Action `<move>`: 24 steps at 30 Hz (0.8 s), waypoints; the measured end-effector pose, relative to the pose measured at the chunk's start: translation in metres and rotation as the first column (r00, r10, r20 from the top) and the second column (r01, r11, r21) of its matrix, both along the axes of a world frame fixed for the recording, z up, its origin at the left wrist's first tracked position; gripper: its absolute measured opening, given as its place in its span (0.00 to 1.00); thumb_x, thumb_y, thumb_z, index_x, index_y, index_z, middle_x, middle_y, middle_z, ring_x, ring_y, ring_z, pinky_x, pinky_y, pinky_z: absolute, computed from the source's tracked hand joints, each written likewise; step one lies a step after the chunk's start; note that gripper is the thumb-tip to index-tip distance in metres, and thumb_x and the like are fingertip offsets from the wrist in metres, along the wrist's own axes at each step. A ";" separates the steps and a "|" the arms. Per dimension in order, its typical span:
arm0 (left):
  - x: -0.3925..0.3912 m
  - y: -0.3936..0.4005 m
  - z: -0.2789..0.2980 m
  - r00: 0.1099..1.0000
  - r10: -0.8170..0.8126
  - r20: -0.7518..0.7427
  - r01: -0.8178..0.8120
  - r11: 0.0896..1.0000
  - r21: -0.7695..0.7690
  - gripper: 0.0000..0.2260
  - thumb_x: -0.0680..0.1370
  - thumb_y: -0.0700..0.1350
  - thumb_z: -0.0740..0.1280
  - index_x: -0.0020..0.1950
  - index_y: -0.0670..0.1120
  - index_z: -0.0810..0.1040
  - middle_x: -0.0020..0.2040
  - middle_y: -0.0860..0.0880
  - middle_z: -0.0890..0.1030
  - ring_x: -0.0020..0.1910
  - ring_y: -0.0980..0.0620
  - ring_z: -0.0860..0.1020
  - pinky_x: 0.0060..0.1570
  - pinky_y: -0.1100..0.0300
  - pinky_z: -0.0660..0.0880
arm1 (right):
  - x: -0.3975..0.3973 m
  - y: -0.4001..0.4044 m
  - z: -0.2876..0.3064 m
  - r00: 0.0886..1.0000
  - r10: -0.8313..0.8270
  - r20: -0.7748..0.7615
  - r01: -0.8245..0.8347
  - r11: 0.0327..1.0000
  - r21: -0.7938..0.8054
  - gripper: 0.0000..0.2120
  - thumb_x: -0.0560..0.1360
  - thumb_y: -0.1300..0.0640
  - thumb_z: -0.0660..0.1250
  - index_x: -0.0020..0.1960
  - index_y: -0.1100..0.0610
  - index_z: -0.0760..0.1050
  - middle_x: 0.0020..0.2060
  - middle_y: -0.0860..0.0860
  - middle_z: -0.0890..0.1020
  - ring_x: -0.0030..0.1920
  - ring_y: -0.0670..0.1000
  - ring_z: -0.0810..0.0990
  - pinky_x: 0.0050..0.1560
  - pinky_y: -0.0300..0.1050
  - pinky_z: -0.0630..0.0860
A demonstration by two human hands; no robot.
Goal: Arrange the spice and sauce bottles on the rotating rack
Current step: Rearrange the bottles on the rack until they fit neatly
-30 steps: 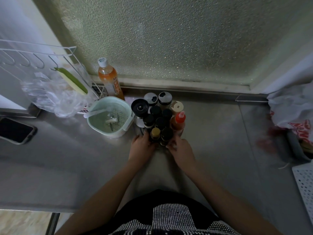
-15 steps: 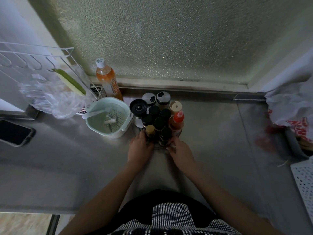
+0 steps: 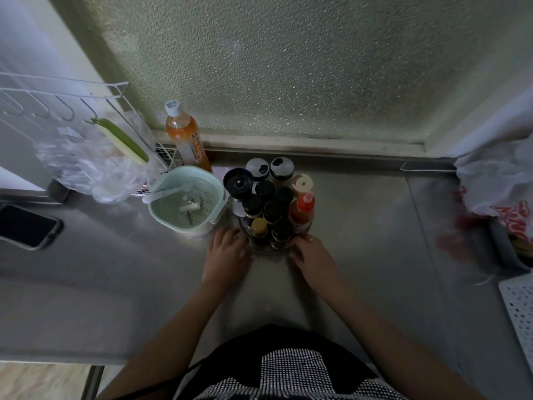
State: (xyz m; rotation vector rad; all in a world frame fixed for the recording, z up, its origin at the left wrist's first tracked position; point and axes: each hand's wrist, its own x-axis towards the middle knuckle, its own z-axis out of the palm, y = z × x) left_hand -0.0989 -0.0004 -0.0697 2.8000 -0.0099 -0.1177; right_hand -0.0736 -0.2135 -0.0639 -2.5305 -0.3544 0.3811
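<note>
A clear round rotating rack [image 3: 268, 250] stands on the steel counter below the frosted window. It is packed with several dark-capped spice bottles [image 3: 272, 210], a yellow-capped bottle [image 3: 258, 225], a red-capped sauce bottle [image 3: 305, 204], a beige-capped jar [image 3: 302, 182], two shakers [image 3: 257, 168] and a black grinder [image 3: 238, 183]. My left hand [image 3: 226, 255] lies against the rack's front-left rim, fingers on it. My right hand [image 3: 313, 258] holds the front-right rim with its fingertips. Neither hand grips a bottle.
A mint-green strainer bowl [image 3: 187, 197] touches the rack's left side, with an orange drink bottle [image 3: 184, 137] behind it. A wire dish rack [image 3: 66, 111] and a phone [image 3: 27, 226] are at far left. Plastic bags [image 3: 499, 180] and a white perforated tray [image 3: 519, 307] sit at right.
Both hands have slid from the front bottles down and slightly apart onto the rack's front rim. The bottles keep much the same places.
</note>
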 end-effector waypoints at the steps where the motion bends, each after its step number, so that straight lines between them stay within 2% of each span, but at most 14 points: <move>1: 0.002 -0.002 0.003 1.000 0.002 -0.022 -0.001 0.999 0.034 0.16 0.69 0.54 0.58 0.46 0.46 0.79 0.53 0.41 0.81 0.55 0.36 0.77 0.53 0.45 0.76 | 0.001 0.001 0.000 1.000 -0.002 -0.005 0.002 1.000 0.002 0.10 0.74 0.55 0.62 0.55 0.54 0.73 0.55 0.57 0.76 0.55 0.59 0.75 0.53 0.56 0.76; 6: 0.013 -0.002 0.006 0.988 -0.095 -0.123 0.111 0.985 0.134 0.16 0.68 0.51 0.58 0.47 0.44 0.79 0.50 0.38 0.83 0.50 0.36 0.82 0.42 0.47 0.81 | 0.016 0.007 0.004 0.998 -0.059 -0.026 0.058 0.997 -0.041 0.09 0.75 0.57 0.64 0.53 0.57 0.75 0.55 0.58 0.78 0.54 0.60 0.76 0.48 0.50 0.73; 9: 0.020 -0.007 0.007 0.976 -0.175 -0.128 0.195 0.968 0.160 0.14 0.69 0.50 0.60 0.48 0.43 0.75 0.48 0.38 0.83 0.48 0.36 0.82 0.43 0.46 0.81 | 0.032 0.004 0.005 0.996 -0.068 -0.053 0.063 0.995 -0.082 0.08 0.75 0.57 0.63 0.53 0.57 0.76 0.54 0.58 0.78 0.53 0.60 0.77 0.48 0.50 0.74; 10: 0.024 -0.009 0.011 0.973 -0.184 -0.140 0.207 0.964 0.165 0.13 0.68 0.49 0.62 0.48 0.43 0.75 0.47 0.38 0.83 0.47 0.37 0.83 0.42 0.46 0.82 | 0.039 0.004 0.006 0.995 -0.073 -0.067 0.066 0.993 -0.097 0.08 0.75 0.57 0.62 0.53 0.57 0.76 0.53 0.58 0.78 0.53 0.60 0.77 0.48 0.50 0.74; 12: 0.032 -0.013 0.015 0.973 -0.183 -0.141 0.205 0.964 0.168 0.13 0.64 0.47 0.72 0.45 0.42 0.80 0.45 0.38 0.83 0.45 0.37 0.83 0.39 0.46 0.82 | 0.053 0.004 0.007 0.993 -0.077 -0.093 0.068 0.992 -0.103 0.09 0.74 0.56 0.62 0.52 0.55 0.76 0.53 0.57 0.79 0.52 0.59 0.79 0.50 0.50 0.76; 14: 0.040 -0.015 0.019 0.976 -0.160 -0.147 0.183 0.970 0.159 0.17 0.58 0.43 0.80 0.44 0.41 0.82 0.46 0.38 0.83 0.43 0.36 0.83 0.34 0.47 0.81 | 0.066 0.006 0.006 0.991 -0.077 -0.112 0.066 0.993 -0.100 0.09 0.73 0.55 0.61 0.51 0.53 0.76 0.51 0.56 0.79 0.50 0.58 0.80 0.50 0.50 0.77; 17: 0.053 -0.010 0.025 0.977 -0.148 -0.156 0.165 0.981 0.101 0.16 0.62 0.40 0.78 0.47 0.40 0.81 0.51 0.35 0.82 0.43 0.33 0.82 0.30 0.48 0.79 | 0.079 0.011 0.009 0.985 -0.120 -0.122 0.116 0.993 -0.036 0.07 0.75 0.57 0.60 0.48 0.55 0.77 0.42 0.48 0.78 0.45 0.51 0.77 0.45 0.43 0.71; 20: 0.065 -0.006 0.025 0.981 -0.148 -0.127 0.167 0.974 0.152 0.17 0.57 0.41 0.81 0.43 0.42 0.82 0.47 0.37 0.83 0.36 0.37 0.83 0.22 0.54 0.77 | 0.090 0.016 0.010 0.981 -0.142 -0.134 0.141 0.990 -0.013 0.07 0.76 0.58 0.59 0.45 0.54 0.76 0.37 0.42 0.74 0.41 0.45 0.73 0.39 0.41 0.67; 22: 0.069 -0.005 0.024 0.980 -0.147 -0.132 0.164 0.977 0.134 0.17 0.58 0.41 0.80 0.43 0.41 0.82 0.47 0.36 0.82 0.37 0.36 0.82 0.25 0.53 0.77 | 0.094 0.017 0.010 0.983 -0.119 -0.141 0.118 0.993 -0.014 0.07 0.75 0.59 0.60 0.46 0.55 0.77 0.39 0.46 0.76 0.42 0.47 0.76 0.41 0.41 0.67; 24: 0.069 -0.003 0.023 0.975 -0.156 -0.158 0.170 0.982 0.081 0.16 0.61 0.41 0.79 0.45 0.40 0.81 0.50 0.35 0.81 0.40 0.34 0.82 0.29 0.50 0.79 | 0.097 0.016 0.008 0.988 -0.091 -0.121 0.091 0.996 -0.011 0.06 0.73 0.60 0.63 0.47 0.56 0.78 0.43 0.52 0.79 0.45 0.53 0.79 0.43 0.45 0.72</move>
